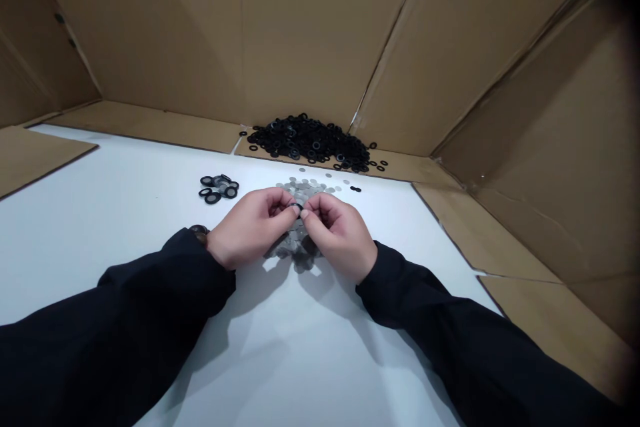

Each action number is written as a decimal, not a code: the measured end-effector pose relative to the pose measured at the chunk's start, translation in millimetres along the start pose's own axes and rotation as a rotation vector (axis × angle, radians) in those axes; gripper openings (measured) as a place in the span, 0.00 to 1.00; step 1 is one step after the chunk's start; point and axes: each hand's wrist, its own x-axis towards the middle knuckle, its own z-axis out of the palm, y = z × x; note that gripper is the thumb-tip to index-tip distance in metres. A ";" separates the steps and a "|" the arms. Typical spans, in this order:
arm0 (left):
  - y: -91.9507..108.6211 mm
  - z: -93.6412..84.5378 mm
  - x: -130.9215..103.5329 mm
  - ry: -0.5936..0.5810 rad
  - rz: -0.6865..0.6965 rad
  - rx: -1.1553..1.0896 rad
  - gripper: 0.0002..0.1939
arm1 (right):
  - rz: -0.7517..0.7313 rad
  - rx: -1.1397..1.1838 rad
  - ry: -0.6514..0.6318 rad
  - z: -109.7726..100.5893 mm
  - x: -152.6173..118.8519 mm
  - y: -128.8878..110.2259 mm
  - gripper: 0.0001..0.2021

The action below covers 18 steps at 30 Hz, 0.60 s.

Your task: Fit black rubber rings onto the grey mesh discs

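Observation:
Between the fingertips of both hands is a small black ring, partly covered by the thumbs. My left hand pinches it from the left, and my right hand pinches it from the right. Beneath and around the fingers lies a spread of small grey discs on the white table. Left of my left hand sits a small group of black rings with grey centres. Whether the held ring has a disc in it cannot be made out.
A large heap of black rings lies at the back on a cardboard strip. Two small black pieces lie right of the discs. Tall cardboard walls stand at the back and both sides.

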 end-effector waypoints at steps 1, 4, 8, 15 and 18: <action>-0.1 -0.4 0.2 0.001 -0.006 0.003 0.09 | 0.003 0.026 -0.001 0.0 -0.2 0.6 0.07; -0.6 -1.1 0.8 -0.004 -0.013 0.002 0.09 | 0.000 0.075 -0.002 0.1 -0.9 3.7 0.10; -0.7 -0.9 1.5 0.041 0.008 -0.029 0.09 | -0.023 0.105 0.005 1.1 -1.3 7.7 0.10; -1.2 0.8 0.3 -0.060 -0.036 -0.118 0.08 | -0.297 -0.268 0.093 -2.6 -0.6 1.7 0.11; -2.9 -0.1 0.5 -0.103 -0.036 -0.079 0.09 | -0.418 -0.296 0.063 -6.2 0.0 3.1 0.07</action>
